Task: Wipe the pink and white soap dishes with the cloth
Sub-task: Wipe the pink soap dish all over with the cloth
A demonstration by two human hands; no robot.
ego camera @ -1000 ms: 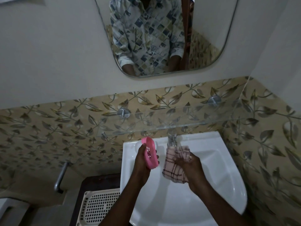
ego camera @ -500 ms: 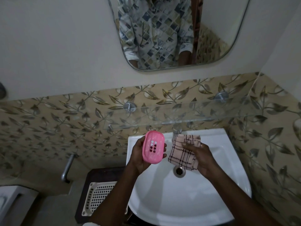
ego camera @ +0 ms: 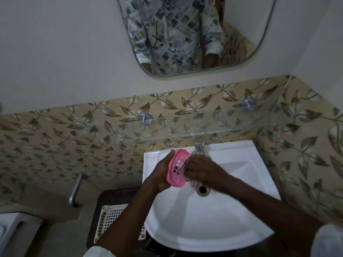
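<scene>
My left hand point(ego camera: 161, 173) grips the pink soap dish point(ego camera: 176, 168) over the back left of the white sink point(ego camera: 213, 219), its slotted face turned toward my right hand. My right hand point(ego camera: 202, 169) holds the pink checked cloth point(ego camera: 194, 183) against that face; the cloth is blurred and mostly hidden under my fingers. A white rounded shape behind the pink dish, at the sink's back left corner, may be the white soap dish point(ego camera: 161, 154), mostly hidden.
A tap point(ego camera: 199, 148) stands at the sink's back rim under a glass shelf point(ego camera: 204, 125). The drain point(ego camera: 203, 190) lies just below my right hand. A white lattice basket point(ego camera: 111, 219) sits on a dark stand at the left. A mirror point(ego camera: 194, 34) hangs above.
My right hand has moved left and brought the cloth against the pink dish, which was held apart from it before. The dish has tilted.
</scene>
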